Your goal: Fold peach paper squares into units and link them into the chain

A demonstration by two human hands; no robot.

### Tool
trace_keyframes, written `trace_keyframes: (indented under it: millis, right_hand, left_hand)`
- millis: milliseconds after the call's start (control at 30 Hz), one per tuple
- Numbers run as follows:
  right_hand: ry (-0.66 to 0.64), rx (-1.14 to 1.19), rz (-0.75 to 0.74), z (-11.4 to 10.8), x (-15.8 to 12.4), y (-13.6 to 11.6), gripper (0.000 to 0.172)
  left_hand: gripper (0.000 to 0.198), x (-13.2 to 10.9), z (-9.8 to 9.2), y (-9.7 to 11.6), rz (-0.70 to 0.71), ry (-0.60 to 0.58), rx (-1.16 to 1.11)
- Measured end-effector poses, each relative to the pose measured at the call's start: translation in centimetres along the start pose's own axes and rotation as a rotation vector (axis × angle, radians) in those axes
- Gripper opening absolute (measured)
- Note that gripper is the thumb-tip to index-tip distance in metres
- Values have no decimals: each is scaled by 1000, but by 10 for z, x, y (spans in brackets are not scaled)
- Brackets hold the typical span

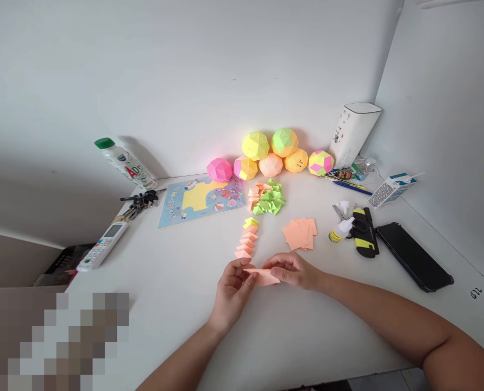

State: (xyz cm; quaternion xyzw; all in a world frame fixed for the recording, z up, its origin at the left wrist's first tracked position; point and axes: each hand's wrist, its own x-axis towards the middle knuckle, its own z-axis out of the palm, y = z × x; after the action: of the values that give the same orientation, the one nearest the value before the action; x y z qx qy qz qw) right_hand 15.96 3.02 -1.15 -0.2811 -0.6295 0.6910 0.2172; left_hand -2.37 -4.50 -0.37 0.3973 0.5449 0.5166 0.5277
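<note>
Peach paper slip [265, 278] held over the white table [176, 315], nearer the wearer than the row of folded pieces [246, 245]. Long axis runs left–right, ends pointing toward either hand. Left hand [234, 288] pinches its left end, thumb in front; right hand [294, 271] grips the right end likewise.

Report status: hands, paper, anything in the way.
Left hand and right hand closed on peach paper. Held at both ends. Row of folded pieces close beyond, not blocking.

The left hand [233, 288] and right hand [296, 271] hide both ends of the paper [266, 278]. A mosaic [85, 339] masks things left of them. Beyond them, writing [300, 163] on the orange ball [293, 163] is illegibly small.
</note>
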Motion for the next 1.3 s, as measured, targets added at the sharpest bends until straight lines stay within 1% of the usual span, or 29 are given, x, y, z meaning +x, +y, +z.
trace_keyframes:
  millis: [100,200,333,467,633,833,933,1033,1133,1233,1300]
  right_hand:
    - [15,10,20,-1,0,-1,31]
    - [16,60,17,-3,1,2,35]
    - [27,56,0,-4,3,4,37]
    - [48,15,12,-3,3,5,32]
    - [90,-49,-8,0,3,1,33]
    - [108,-51,-29,1,3,1,32]
    - [114,-49,-45,1,4,3,32]
    - [110,-62,-51,1,3,3,29]
    - [122,-71,-62,1,3,2,27]
    - [132,-61,-102,1,3,3,26]
    - [132,-46,-117,1,4,4,26]
  left_hand:
    - [32,-2,-1,-5,31,-75,69]
    - [30,-2,-1,-8,68,-147,97]
    - [33,-3,1,-7,52,-185,61]
    - [31,-5,2,-5,55,-182,15]
    - [25,-7,2,-5,89,-225,-7]
    - [35,-5,3,-4,163,-218,145]
    - [40,-3,2,-8,179,-198,166]
    - [42,-2,1,-12,156,-166,191]
    - [41,-1,0,-13,116,-142,267]
    - [43,-1,1,-9,126,-162,375]
    - [41,-2,2,-4,145,-210,426]
